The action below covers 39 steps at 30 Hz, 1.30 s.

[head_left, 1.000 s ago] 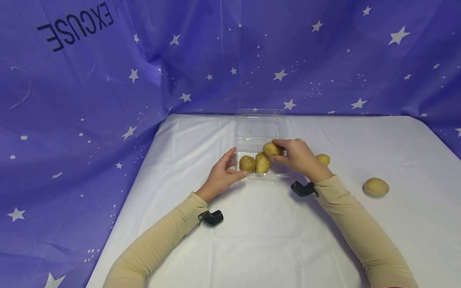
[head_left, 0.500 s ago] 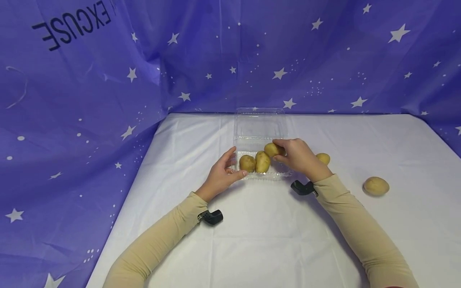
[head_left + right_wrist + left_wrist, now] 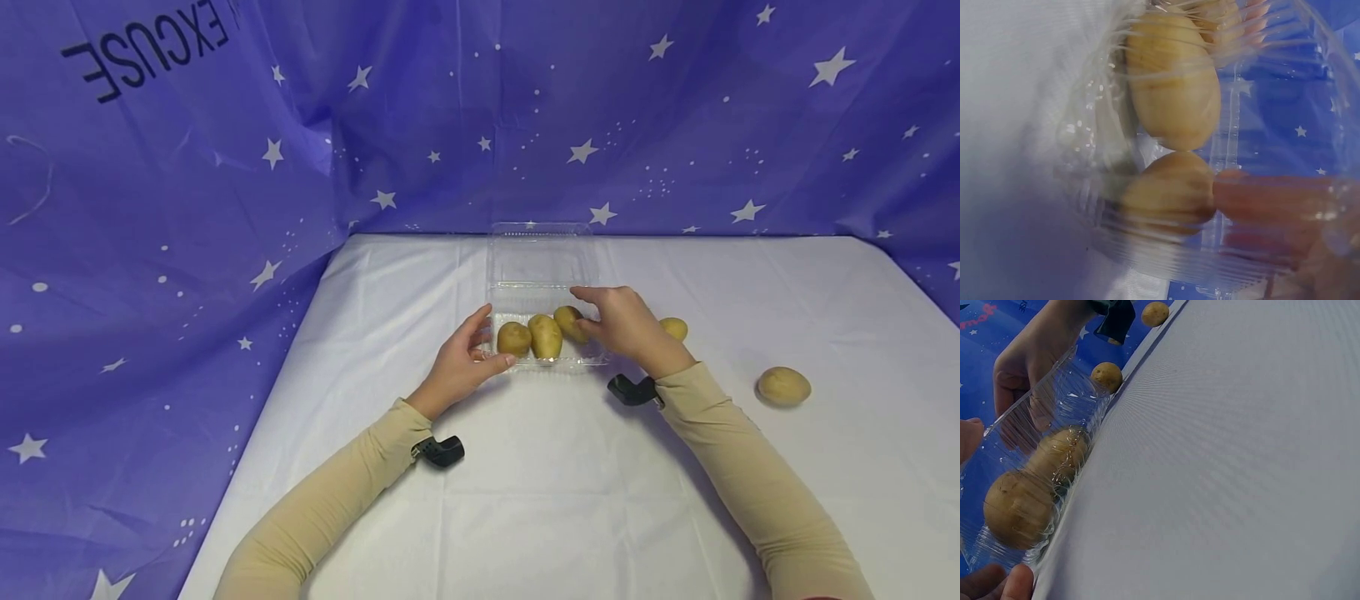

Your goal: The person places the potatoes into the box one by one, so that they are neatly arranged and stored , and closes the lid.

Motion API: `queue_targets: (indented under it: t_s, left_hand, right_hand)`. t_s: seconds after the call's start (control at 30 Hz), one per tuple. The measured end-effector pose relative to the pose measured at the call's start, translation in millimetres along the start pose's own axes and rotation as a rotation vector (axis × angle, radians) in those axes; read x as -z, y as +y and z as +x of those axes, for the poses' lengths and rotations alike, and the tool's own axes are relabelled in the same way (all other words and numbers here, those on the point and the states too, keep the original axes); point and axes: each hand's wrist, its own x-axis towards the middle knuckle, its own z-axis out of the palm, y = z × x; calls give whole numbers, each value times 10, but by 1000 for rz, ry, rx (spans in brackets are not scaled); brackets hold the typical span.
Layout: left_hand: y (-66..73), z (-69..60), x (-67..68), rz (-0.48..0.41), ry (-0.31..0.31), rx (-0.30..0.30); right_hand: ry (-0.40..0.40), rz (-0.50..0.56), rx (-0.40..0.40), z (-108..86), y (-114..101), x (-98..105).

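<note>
A clear plastic clamshell container (image 3: pixel 517 291) stands on the table with its lid raised at the back. In its base lie a left potato (image 3: pixel 513 340), a middle potato (image 3: pixel 546 337) and a right potato (image 3: pixel 567 323). My left hand (image 3: pixel 459 367) holds the container's left end, thumb on the front rim and fingers around the side. Over the right end is my right hand (image 3: pixel 622 323), index finger and thumb apart. One right fingertip (image 3: pixel 1232 194) touches the right potato (image 3: pixel 1172 195), which leans against the middle one (image 3: pixel 1172 81).
On the white-covered table (image 3: pixel 525 500) lie two more potatoes: one (image 3: pixel 674 329) partly behind the right wrist, another (image 3: pixel 783 387) further right. A blue star-printed curtain (image 3: pixel 420 108) hangs behind and to the left. A black wrist device (image 3: pixel 442 451) sits on each sleeve.
The right potato has come down from the right hand's fingers into the container, beside the middle potato. The right index finger has come off it. The left hand has stayed on the container.
</note>
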Motion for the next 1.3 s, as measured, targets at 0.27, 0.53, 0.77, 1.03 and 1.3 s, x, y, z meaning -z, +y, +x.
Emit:
queue_targets:
  t_s: [0.27, 0.53, 0.77, 1.03, 1.3]
  left_hand:
    - [-7, 8, 0, 9, 4, 0]
    - [-16, 13, -10, 1, 7, -10]
    - [-30, 14, -11, 10, 7, -14]
    - [-26, 3, 11, 23, 13, -17]
    - [-26, 12, -1, 20, 4, -21]
  right_hand:
    - [35, 27, 15, -28, 32, 14]
    - [185, 60, 7, -184, 155, 268]
    - [266, 21, -46, -397, 359, 490]
    - [263, 2, -106, -628, 566, 572]
    - [221, -20, -152, -838, 812, 587]
